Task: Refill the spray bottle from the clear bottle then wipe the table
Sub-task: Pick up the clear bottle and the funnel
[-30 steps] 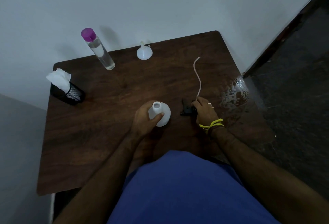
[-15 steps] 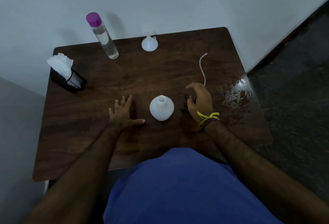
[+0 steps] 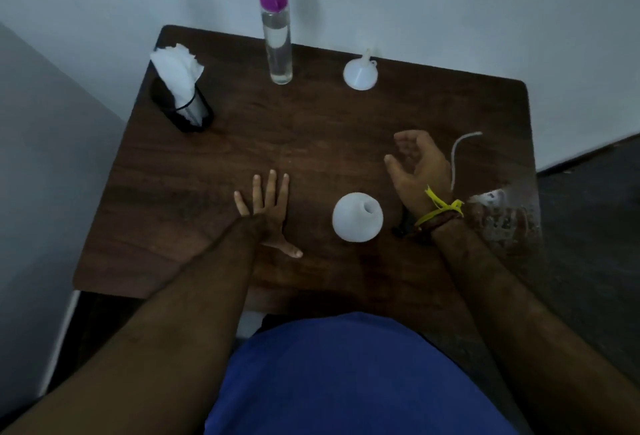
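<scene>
Spray bottle stands uncapped at centre, ready for filling; left hand flat on surface, right hand loosely curled, empty, toward funnel at twelve o'clock.

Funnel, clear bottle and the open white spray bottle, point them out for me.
funnel (image 3: 360, 74): head view, on its white cone.
clear bottle (image 3: 278, 50): head view, on its transparent body below the purple cap.
white spray bottle (image 3: 353, 223): head view, on its rounded shoulder.
</scene>
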